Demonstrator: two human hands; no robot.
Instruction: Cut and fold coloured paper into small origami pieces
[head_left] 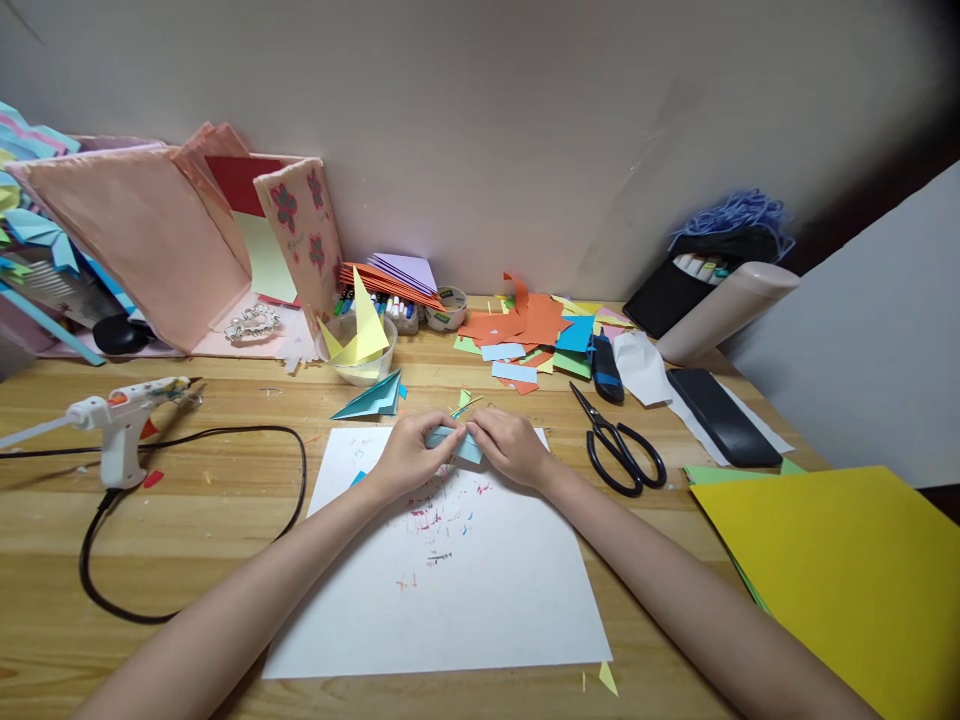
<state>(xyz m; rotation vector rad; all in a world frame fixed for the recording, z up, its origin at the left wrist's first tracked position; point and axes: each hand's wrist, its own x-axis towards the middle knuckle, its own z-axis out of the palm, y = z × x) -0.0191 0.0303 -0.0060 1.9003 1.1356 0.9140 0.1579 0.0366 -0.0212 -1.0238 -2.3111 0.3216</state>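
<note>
My left hand (409,455) and my right hand (510,445) meet over the far edge of a white sheet (450,570) stained with small colour marks. Both pinch a small folded light-blue paper piece (459,441) between their fingertips. A folded teal paper shape (371,397) lies just beyond the hands. Black scissors (619,445) rest to the right of my right hand.
A white glue gun (120,420) with a looping black cord (187,520) lies at left. A bowl (360,350) holds yellow paper. Orange and blue paper scraps (532,335) pile up behind. Yellow card (847,570) and a black phone (724,415) sit at right. A pink paper house (187,240) stands back left.
</note>
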